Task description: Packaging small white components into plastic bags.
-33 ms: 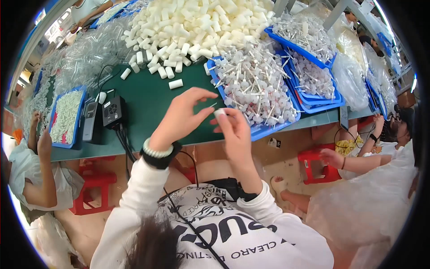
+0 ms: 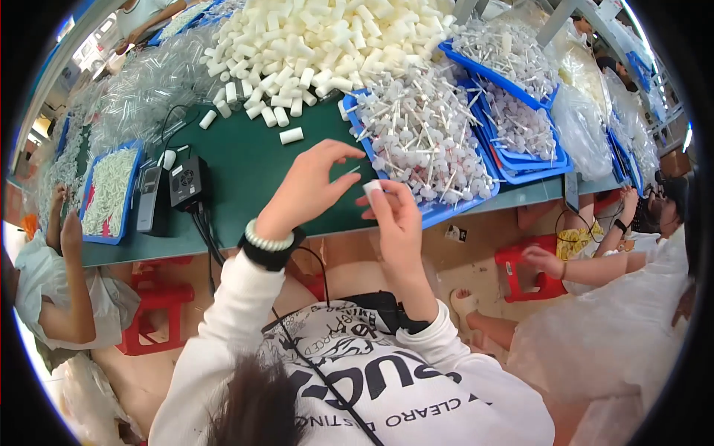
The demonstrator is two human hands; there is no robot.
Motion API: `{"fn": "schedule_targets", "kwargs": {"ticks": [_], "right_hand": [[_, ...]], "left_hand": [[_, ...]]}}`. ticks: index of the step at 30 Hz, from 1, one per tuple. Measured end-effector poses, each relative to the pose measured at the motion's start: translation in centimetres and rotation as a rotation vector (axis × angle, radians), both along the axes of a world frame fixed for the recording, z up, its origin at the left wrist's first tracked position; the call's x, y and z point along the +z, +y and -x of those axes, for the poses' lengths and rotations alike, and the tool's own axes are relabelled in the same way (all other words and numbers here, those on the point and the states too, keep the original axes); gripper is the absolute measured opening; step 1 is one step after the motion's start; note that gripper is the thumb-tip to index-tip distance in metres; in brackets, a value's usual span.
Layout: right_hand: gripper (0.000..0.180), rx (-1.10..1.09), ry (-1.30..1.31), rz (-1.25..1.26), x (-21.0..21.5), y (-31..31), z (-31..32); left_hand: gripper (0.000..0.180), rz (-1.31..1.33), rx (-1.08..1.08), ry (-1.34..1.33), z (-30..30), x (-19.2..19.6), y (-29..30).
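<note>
From the head view, we see a small white foam cylinder (image 2: 372,187) pinched at the fingertips of our right hand (image 2: 396,223), with our left hand (image 2: 311,186) just beside it, fingers curled loosely and holding nothing we can make out. Both hover above the near edge of the green table (image 2: 245,175), between a heap of white foam cylinders (image 2: 320,44) and a blue plastic tray of white sticks (image 2: 428,137). Our forearms rise from below, wrists bent inward.

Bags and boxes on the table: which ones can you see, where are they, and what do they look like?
Clear plastic bags: far left of the green table, crinkly heap.
Blue trays: right side, stacked, rectangular.
Blue tray: left edge, white pieces inside.
Black box: near edge, corded.
</note>
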State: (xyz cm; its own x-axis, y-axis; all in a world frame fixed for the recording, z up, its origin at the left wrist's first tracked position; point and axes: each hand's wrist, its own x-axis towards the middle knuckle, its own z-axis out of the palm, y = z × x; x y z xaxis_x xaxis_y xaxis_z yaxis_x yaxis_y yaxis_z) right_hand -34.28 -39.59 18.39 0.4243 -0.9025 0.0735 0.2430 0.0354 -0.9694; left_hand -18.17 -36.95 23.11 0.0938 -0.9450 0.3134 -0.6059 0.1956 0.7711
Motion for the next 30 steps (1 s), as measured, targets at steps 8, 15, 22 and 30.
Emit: {"fn": "schedule_targets", "kwargs": {"ticks": [8, 15, 22, 30], "right_hand": [[0.021, 0.023, 0.175, 0.035, -0.2, 5.2, 3.1], [0.022, 0.274, 0.278, 0.143, 0.8, 8.8, 2.9], [0.021, 0.284, 0.259, 0.121, -0.4, 9.9, 3.4], [0.021, 0.294, 0.313, 0.101, -1.3, 10.3, 3.7]], "left_hand": [[0.03, 0.058, 0.0, -0.152, 2.1, -1.8, -3.0], [0.02, 0.152, 0.05, -0.326, 2.5, -3.0, -4.3], [0.014, 0.103, 0.071, -0.359, 2.7, -3.1, -4.3], [0.015, 0.164, 0.166, -0.369, 2.0, -1.9, -2.7]]}}
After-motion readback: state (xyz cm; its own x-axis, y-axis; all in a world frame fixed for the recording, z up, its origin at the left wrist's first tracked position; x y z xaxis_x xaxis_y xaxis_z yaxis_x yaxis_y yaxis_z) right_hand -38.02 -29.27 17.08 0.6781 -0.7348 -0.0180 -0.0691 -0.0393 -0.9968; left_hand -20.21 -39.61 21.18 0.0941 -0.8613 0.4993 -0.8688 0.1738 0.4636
